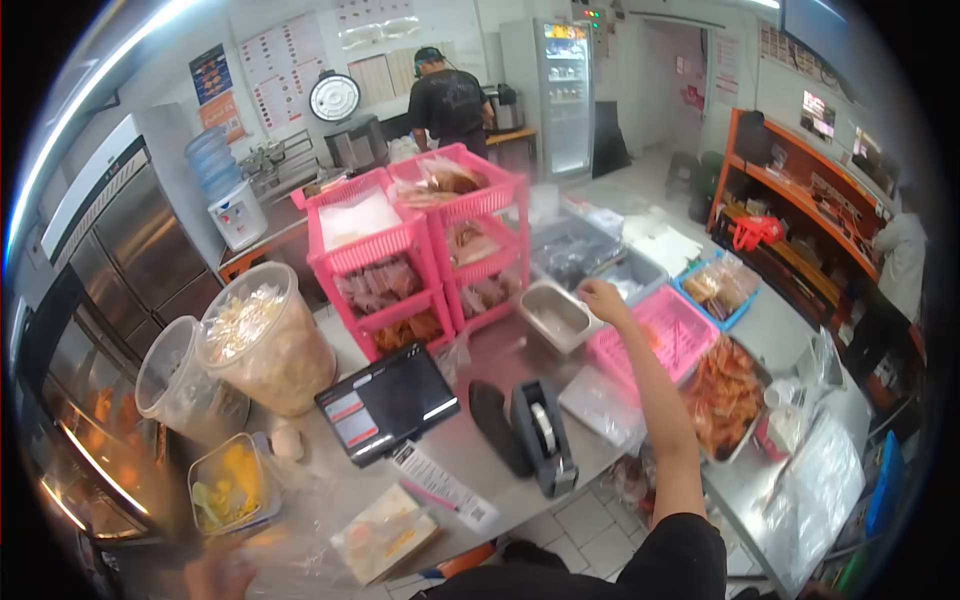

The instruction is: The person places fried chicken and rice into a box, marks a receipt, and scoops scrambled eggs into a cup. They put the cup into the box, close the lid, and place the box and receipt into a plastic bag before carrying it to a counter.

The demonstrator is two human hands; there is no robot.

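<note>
My right arm stretches forward across the steel table. My right hand (603, 298) is closed at the right rim of a small steel pan (556, 316), its fingertips bent down; what they pinch is too small to name. Just right of it lies a pink plastic basket (655, 338). Low at the left edge of the view, my left hand (220, 577) is smeared by motion. Beside it is a crumpled clear plastic bag (300, 560). Close by are a tub of yellow food (232, 487) and a wrapped whitish block (385, 533).
Pink stacked racks (440, 240) hold packed food. Nearer stand a tablet (387, 402), a tape dispenser (545, 440) and a large clear bucket (268, 345). A tray of reddish-brown food (725, 398) is at right. A person (450, 105) stands in the background.
</note>
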